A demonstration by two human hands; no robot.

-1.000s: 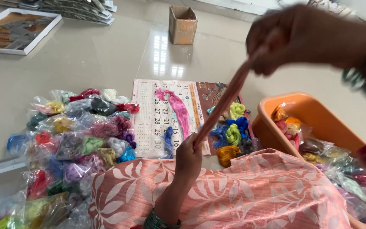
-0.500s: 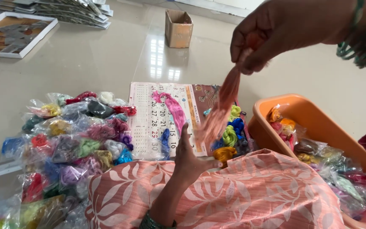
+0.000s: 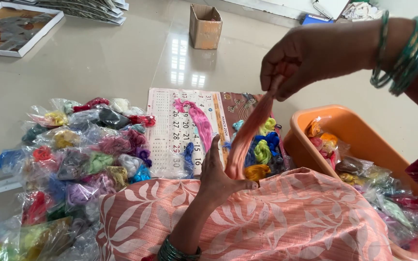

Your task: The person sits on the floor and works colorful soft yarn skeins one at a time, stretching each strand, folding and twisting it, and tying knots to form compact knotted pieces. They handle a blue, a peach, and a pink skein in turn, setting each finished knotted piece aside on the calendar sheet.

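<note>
A skein of peach-pink thread (image 3: 247, 137) is stretched at a slant between the two hands; its upper end is pinched by the closed fingers of the right hand (image 3: 298, 63), raised above the floor, and its lower end is caught at the left hand (image 3: 218, 176), whose fingers are spread upward while the thumb is pressed against the strands; the left hand is rested on a lap covered by peach cloth with a white leaf print (image 3: 276, 222); just behind the skein, loose skeins of blue, yellow and green thread (image 3: 262, 150) are laid on a calendar sheet (image 3: 180, 125) on the floor; a pink skein (image 3: 199, 121) is seen on the sheet too; a heap of bagged threads (image 3: 78, 150) is spread to the left; an orange tub (image 3: 344, 140) with more packets is set to the right; a small cardboard box (image 3: 205, 26) is stood farther off.
</note>
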